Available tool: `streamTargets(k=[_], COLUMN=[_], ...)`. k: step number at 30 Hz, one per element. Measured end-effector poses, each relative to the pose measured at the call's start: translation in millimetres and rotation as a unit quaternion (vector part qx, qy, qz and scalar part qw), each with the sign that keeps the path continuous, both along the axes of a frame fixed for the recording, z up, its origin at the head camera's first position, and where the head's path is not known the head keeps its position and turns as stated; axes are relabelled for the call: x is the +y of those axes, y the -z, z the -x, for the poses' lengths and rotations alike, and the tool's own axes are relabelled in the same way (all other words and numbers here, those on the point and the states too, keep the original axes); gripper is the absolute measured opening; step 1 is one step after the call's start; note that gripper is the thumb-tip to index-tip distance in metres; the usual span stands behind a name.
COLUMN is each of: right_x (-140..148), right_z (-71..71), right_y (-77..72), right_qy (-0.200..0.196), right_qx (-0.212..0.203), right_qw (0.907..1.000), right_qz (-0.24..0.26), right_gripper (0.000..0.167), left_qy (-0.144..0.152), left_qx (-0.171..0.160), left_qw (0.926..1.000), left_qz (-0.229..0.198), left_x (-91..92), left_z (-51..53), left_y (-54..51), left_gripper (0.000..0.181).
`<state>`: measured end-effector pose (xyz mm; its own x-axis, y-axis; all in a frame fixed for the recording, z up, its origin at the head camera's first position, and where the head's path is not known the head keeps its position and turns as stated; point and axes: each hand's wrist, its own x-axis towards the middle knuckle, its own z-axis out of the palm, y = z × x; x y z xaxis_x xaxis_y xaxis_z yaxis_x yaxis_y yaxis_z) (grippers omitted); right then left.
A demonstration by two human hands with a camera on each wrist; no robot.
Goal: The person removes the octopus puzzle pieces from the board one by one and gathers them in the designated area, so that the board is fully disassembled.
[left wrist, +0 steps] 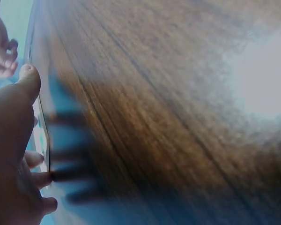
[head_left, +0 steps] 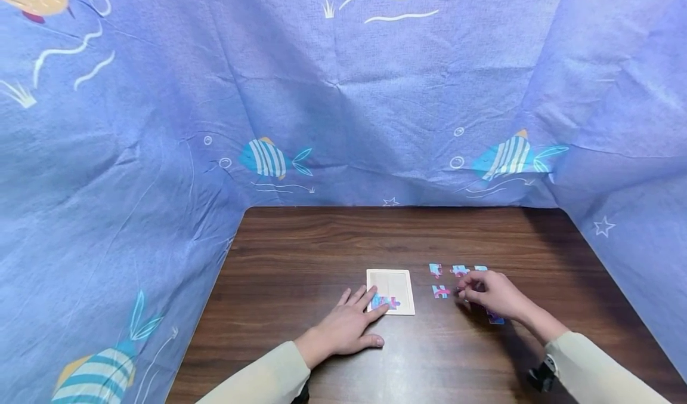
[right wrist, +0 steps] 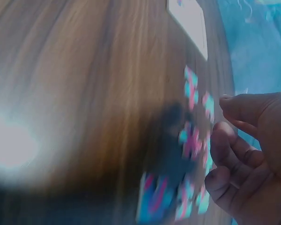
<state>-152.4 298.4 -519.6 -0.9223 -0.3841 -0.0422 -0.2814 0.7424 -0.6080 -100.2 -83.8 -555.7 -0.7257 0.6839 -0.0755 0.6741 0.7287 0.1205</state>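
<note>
My left hand (head_left: 349, 330) lies with fingers spread on the lower left corner of a small, pale puzzle frame (head_left: 394, 280). Inside that frame, a short run of joined blue and pink jigsaw pieces (head_left: 395, 303) lies along the bottom, partly covered by my fingertips. Over the loose pieces to the right hovers my right hand (head_left: 494, 295), its fingers loosely bent. Thumb and index finger are apart in the right wrist view, with nothing visible between them. Near it lie several loose pieces, among them one jigsaw piece (head_left: 441, 292) to its left and another (right wrist: 192, 141) below the hand.
The dark wood-grain table (head_left: 300, 243) carries the frame and pieces. Blue fish-print cloth (head_left: 349, 105) hangs behind it and along both sides. More loose pieces (head_left: 436, 270) lie in a row behind the right hand.
</note>
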Motion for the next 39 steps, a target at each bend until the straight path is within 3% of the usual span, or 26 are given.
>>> streamTargets(k=[12, 20, 27, 39], right_x=[-72.0, -113.7, -132.3, -140.6], right_z=[21.8, 21.4, 16.9, 10.4], right_y=[1.8, 4.0, 12.4, 19.5], right_qy=[-0.06, -0.099, -0.138, -0.13], right_qx=[0.022, 0.019, 0.025, 0.06], right_qw=[0.9978, 0.9948, 0.9901, 0.9885], right_qz=[0.02, 0.013, 0.006, -0.048], right_gripper=[0.009, 0.012, 0.016, 0.021], left_qy=[-0.003, -0.008, -0.013, -0.018], left_qx=[-0.003, -0.017, -0.017, -0.022], left_qw=[1.0, 0.9998, 0.9997, 0.9993], left_qz=[-0.006, -0.005, 0.01, 0.024], left_x=[-5.2, -8.6, -8.3, -5.5], left_z=[-4.1, -3.1, -3.6, -4.8], left_y=[-6.0, -6.3, -8.0, -9.6], left_gripper=[0.08, 0.076, 0.076, 0.079])
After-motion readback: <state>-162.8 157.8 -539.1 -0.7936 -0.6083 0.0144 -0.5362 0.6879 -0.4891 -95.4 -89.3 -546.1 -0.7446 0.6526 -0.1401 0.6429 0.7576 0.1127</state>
